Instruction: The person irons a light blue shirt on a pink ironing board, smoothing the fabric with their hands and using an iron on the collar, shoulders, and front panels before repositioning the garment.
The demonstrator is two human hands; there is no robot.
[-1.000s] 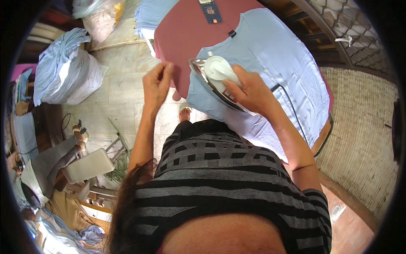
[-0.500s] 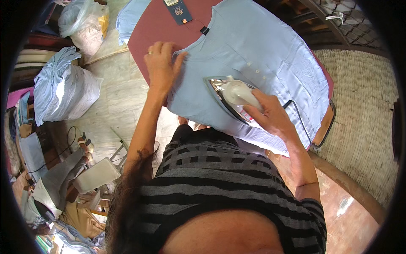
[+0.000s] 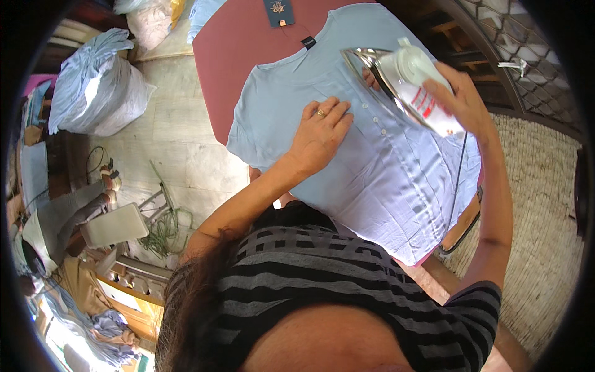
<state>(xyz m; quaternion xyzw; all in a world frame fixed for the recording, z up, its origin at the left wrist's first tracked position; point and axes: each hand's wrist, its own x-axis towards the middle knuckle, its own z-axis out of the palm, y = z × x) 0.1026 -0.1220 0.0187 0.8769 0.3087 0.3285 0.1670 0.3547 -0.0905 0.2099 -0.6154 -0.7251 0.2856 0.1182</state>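
Observation:
A light blue buttoned top point(image 3: 273, 93) lies spread over a dark red ironing board point(image 3: 214, 68). My right hand point(image 3: 465, 102) is wrapped round the handle of a white clothes iron point(image 3: 412, 80). The iron is tilted up off the cloth at the top's right side, and its shiny soleplate mirrors some fingers. On the fabric, just left of the buttons point(image 3: 374, 119), my left hand point(image 3: 321, 136) rests palm down with its fingers stretched out. A dark paper tag point(image 3: 280, 12) hangs by a thread from the neckline and lies on the board.
The iron's black cord point(image 3: 457, 186) drops along the right side. Beyond it are a woven mat point(image 3: 539, 204) and a metal lattice gate point(image 3: 527, 37). On the left floor stand a stuffed cloth bundle point(image 3: 102, 87) and a folding seat point(image 3: 114, 226); another person's legs point(image 3: 77, 201) show there.
My right hand has lifted the iron off the top and carried it up and to the right. My left hand has moved from the neckline's left edge to beside the buttons.

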